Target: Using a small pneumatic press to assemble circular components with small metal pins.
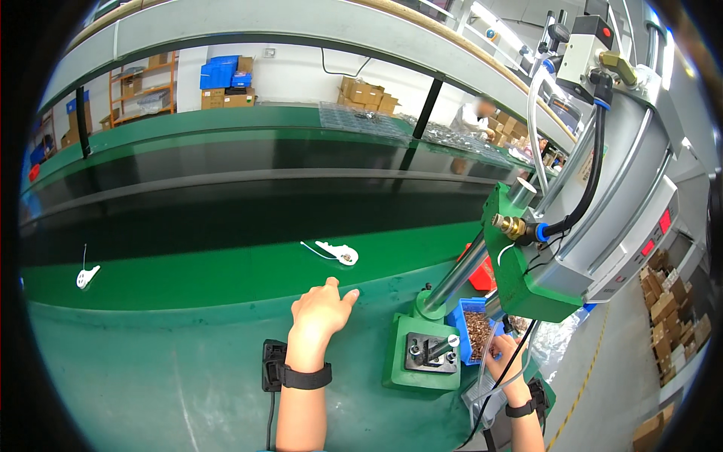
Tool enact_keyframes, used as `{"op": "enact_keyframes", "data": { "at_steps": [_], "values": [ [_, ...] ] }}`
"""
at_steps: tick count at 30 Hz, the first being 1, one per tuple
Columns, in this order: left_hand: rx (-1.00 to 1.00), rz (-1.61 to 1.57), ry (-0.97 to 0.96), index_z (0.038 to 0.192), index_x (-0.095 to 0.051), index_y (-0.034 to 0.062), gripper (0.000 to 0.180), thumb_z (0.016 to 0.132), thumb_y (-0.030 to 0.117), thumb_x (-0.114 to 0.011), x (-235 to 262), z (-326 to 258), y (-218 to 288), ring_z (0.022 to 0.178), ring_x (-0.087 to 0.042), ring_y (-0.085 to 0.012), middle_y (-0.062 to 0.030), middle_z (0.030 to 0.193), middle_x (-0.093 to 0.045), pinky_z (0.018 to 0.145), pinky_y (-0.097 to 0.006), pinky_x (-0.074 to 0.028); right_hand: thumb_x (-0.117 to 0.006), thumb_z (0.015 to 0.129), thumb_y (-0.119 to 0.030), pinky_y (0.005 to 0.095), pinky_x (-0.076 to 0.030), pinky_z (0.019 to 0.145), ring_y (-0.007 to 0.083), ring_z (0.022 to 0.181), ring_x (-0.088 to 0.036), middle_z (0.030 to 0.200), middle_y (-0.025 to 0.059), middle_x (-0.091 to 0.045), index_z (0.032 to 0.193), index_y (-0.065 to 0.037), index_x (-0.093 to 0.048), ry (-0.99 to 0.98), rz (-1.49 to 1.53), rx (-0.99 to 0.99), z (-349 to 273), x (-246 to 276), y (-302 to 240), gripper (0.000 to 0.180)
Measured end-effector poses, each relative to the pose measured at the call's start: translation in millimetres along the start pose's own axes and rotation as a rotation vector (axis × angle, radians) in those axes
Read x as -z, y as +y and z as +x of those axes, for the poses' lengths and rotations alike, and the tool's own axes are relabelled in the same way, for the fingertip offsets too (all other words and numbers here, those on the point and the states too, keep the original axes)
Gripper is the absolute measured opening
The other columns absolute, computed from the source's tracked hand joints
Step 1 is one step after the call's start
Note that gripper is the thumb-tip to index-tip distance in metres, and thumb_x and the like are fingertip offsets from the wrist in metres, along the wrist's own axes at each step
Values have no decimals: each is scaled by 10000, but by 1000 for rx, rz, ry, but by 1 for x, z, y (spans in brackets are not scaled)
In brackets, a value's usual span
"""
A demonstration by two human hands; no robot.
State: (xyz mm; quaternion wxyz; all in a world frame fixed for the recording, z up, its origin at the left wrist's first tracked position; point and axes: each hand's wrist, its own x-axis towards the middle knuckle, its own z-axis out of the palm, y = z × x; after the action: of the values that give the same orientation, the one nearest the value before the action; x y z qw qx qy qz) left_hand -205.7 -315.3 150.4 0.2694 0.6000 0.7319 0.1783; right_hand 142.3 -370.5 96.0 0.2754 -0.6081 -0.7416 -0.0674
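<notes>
1. Nearest you, your left hand hovers over the green bench, palm down; its grip is apart, fingers spread and holding nothing.
2. Far left on the belt lies a small white part with a wire, untouched and well apart from your hand.
3. Just beyond your left fingertips a second white part with a wire rests on the belt, set down and released, as far as I can judge.
4. Right of your hand stands the green press fixture, its seat looking unloaded.
5. Your right hand reaches beside the blue bin of small parts; fingers curl together, but I cannot tell whether they grip anything, so loading seems left to do.
</notes>
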Motion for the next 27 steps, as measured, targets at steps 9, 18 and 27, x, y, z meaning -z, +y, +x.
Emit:
{"op": "enact_keyframes", "data": {
  "at_steps": [9, 18, 27],
  "values": [
    [-2, 7, 0, 1204, -497, 16, 516, 893, 425, -458, 3, -3, -1, 1041, -574, -312, -168, 1063, -620, 884, -415, -442, -669, 639, -108, 340, -297, 731, 178, 603, -494, 607, 19, -494, 694, -89, -599, 55, -20, 44, -2, -1, -2, 91],
    [13, 1, 13, 1177, -511, 20, 512, 888, 440, -461, 4, 2, -2, 1034, -579, -313, -179, 1052, -622, 880, -418, -446, -667, 648, -101, 345, -298, 759, 188, 610, -502, 616, 21, -508, 694, -81, -587, 88, 11, 65, 5, -4, -7, 94],
    [17, -14, -41, 1222, -486, 54, 544, 874, 472, -470, 7, -2, -9, 1075, -555, -320, -177, 1106, -601, 903, -428, -430, -638, 662, -56, 373, -297, 835, 222, 638, -477, 624, 47, -457, 687, -66, -520, 122, -5, 8, -21, -18, 23, 121]
  ]
}}
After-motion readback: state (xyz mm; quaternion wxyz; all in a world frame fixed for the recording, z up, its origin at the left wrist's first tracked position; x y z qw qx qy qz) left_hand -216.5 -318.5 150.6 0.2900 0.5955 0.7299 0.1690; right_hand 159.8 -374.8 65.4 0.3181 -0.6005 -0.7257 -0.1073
